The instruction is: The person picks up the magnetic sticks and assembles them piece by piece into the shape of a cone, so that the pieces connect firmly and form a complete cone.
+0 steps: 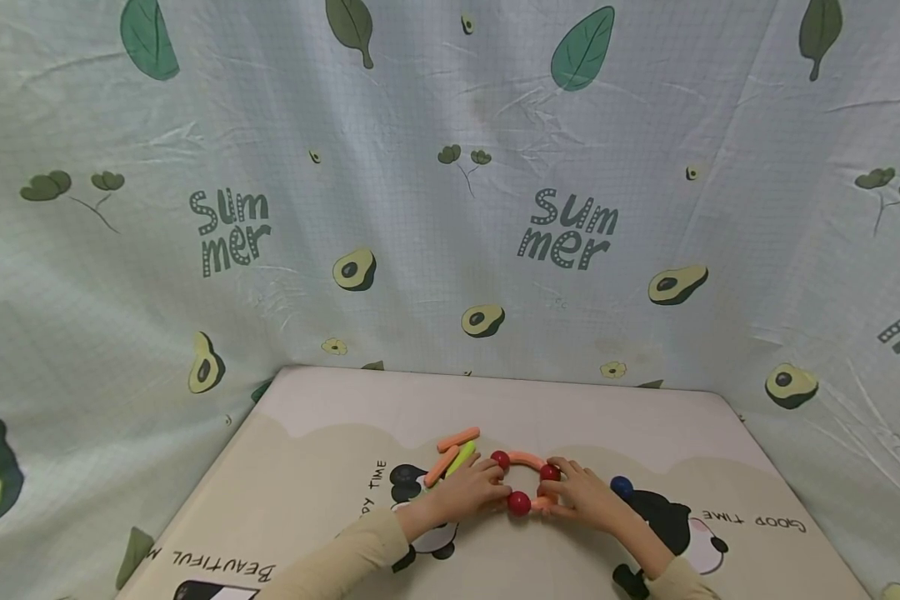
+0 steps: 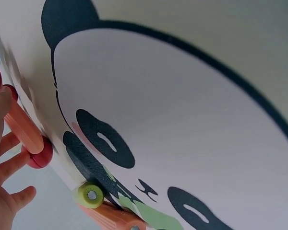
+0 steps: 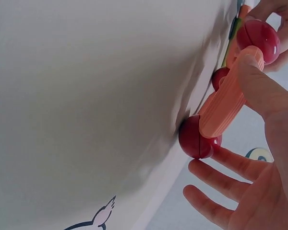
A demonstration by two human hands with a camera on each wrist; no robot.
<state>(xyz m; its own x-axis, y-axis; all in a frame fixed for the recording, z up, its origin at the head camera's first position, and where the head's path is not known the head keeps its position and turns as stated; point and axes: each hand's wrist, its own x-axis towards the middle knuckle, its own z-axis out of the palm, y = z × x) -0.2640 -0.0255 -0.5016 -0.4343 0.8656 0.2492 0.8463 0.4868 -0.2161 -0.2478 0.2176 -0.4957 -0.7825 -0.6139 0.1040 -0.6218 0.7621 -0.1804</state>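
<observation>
A partial ring of red balls and orange rods lies on the panda-print mat (image 1: pixel 330 467). My left hand (image 1: pixel 474 492) pinches the near red ball (image 1: pixel 519 503) (image 3: pixel 259 36). My right hand (image 1: pixel 581 494) grips the short orange rod (image 1: pixel 543 502) (image 3: pixel 225 103), thumb pressed on top, its other fingers spread below. That rod runs to a second red ball (image 1: pixel 549 472) (image 3: pixel 199 136). An orange rod (image 1: pixel 526 457) (image 2: pixel 21 127) links that ball to the far red ball (image 1: pixel 500 459) (image 2: pixel 41 155).
Loose beside my left hand lie two orange rods (image 1: pixel 458 438) (image 1: pixel 441 465) and a yellow-green rod (image 1: pixel 461 457) (image 2: pixel 90 195). A blue ball (image 1: pixel 621 487) sits right of my right hand. An avocado-print cloth (image 1: pixel 450 208) hangs behind and beside the table.
</observation>
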